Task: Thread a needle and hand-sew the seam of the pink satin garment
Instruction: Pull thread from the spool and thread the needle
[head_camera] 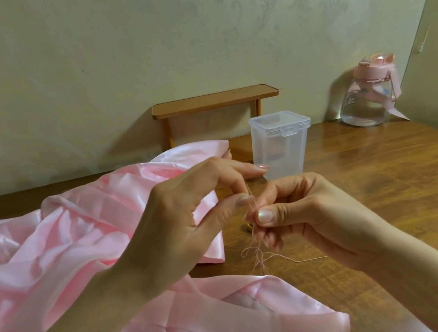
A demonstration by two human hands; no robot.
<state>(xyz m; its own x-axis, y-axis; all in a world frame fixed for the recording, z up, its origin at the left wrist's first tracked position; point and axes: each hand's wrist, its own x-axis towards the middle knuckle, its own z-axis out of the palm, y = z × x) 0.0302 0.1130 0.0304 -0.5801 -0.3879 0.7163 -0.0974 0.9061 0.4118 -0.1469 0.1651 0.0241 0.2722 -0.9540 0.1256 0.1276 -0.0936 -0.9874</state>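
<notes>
Likely threading: L hand (pixel 185 215), R hand (pixel 303 210) both pinch thread (pixel 249 194) near box (pixel 282 145) (needle unseen); next needs steady aim.

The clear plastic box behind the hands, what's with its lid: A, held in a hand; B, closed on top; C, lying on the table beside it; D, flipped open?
B: the clear plastic box stands upright with its lid seated on top, clasp down at the front.

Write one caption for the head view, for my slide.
Left hand and right hand pinch pink thread above the table, pink satin garment beside them.
</notes>
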